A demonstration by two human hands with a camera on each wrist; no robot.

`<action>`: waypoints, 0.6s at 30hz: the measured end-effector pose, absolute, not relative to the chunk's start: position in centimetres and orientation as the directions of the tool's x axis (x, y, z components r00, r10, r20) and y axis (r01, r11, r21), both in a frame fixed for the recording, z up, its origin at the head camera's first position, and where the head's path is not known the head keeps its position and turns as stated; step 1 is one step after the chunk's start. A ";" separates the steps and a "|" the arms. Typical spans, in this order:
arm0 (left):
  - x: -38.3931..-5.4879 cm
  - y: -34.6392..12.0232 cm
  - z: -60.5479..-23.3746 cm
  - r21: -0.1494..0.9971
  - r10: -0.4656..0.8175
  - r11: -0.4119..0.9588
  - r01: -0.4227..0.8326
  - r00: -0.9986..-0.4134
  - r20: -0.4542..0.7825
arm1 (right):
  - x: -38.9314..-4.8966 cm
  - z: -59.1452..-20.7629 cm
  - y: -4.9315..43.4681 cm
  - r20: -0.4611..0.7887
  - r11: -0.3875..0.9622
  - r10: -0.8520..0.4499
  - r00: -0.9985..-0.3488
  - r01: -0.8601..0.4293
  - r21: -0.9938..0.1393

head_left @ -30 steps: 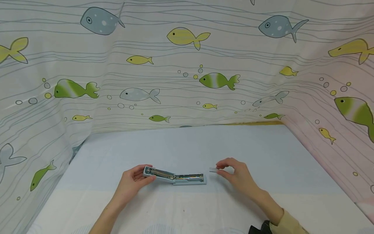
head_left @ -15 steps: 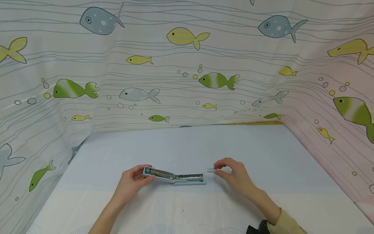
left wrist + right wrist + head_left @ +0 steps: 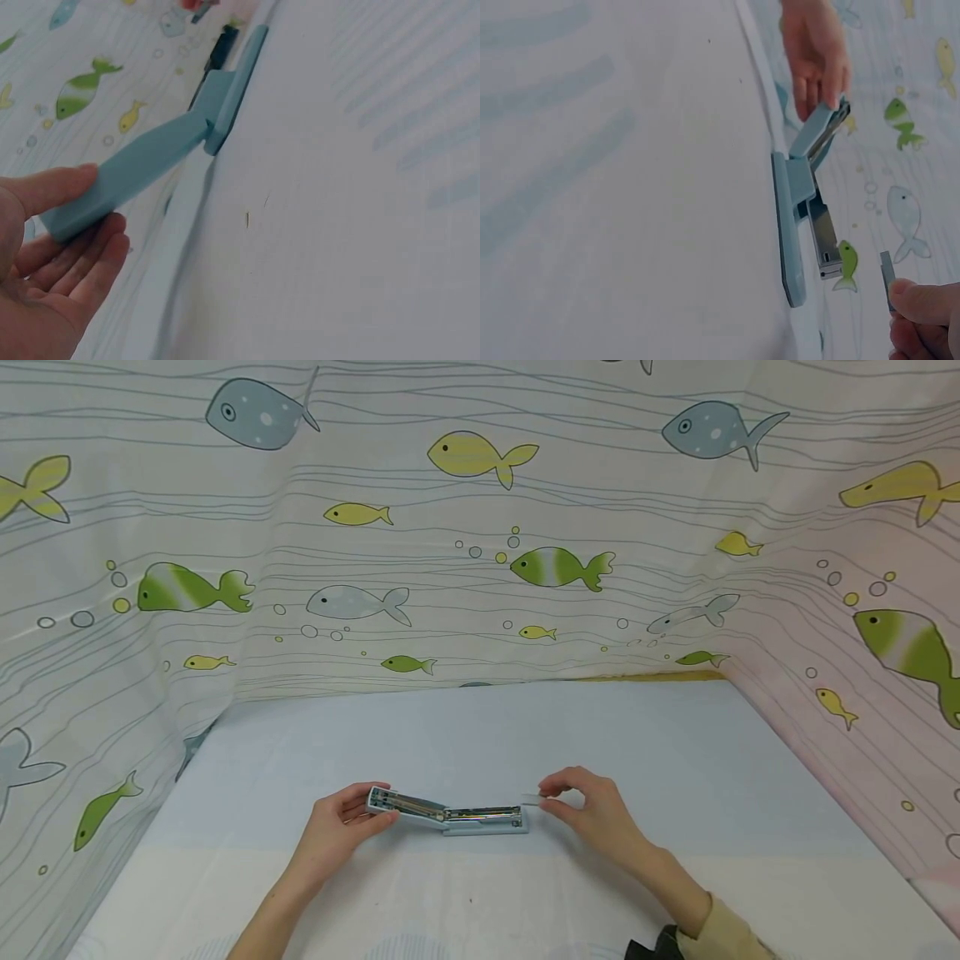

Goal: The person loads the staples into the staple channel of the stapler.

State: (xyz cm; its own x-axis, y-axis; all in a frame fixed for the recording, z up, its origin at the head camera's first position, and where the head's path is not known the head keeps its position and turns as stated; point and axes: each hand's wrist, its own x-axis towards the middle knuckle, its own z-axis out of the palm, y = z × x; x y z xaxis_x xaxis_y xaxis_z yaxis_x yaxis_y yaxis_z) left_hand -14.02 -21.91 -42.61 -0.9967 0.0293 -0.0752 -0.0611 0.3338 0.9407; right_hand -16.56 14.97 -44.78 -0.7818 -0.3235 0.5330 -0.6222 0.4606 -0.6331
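Observation:
A light blue stapler (image 3: 486,830) stands on the table with its top folded far back to the left, and its metal staple channel (image 3: 823,229) is exposed. My left hand (image 3: 339,823) holds the end of the folded-back top (image 3: 142,161), thumb on one side and fingers on the other. Between thumb and fingertips, my right hand (image 3: 600,814) pinches a short grey strip of staples (image 3: 886,271). That strip is just beyond the stapler's right end, and in the right wrist view it is apart from the channel.
A pale cloth covers the table (image 3: 480,735). Fish-patterned curtain (image 3: 450,552) hangs behind it and along both sides. A dark object (image 3: 656,943) shows beside the right sleeve (image 3: 723,931).
My right hand has moved a little left with the strip of staples, closer to the stapler's right end. The left hand and the stapler have stayed in place.

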 end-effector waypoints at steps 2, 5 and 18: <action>-14.0 -21.9 -42.6 0.940 0.030 0.334 -0.061 -0.997 -0.075 | -16.6 -44.8 14.8 0.539 0.458 -0.328 -0.776 -0.629 -0.628; -14.0 -21.9 -42.6 0.941 0.031 0.334 -0.060 -0.997 -0.075 | -16.6 -44.7 14.7 0.549 0.454 -0.331 -0.767 -0.640 -0.620; -14.0 -21.9 -42.7 0.946 0.033 0.318 -0.060 -0.997 -0.074 | -16.5 -44.5 13.9 0.523 0.448 -0.331 -0.785 -0.619 -0.645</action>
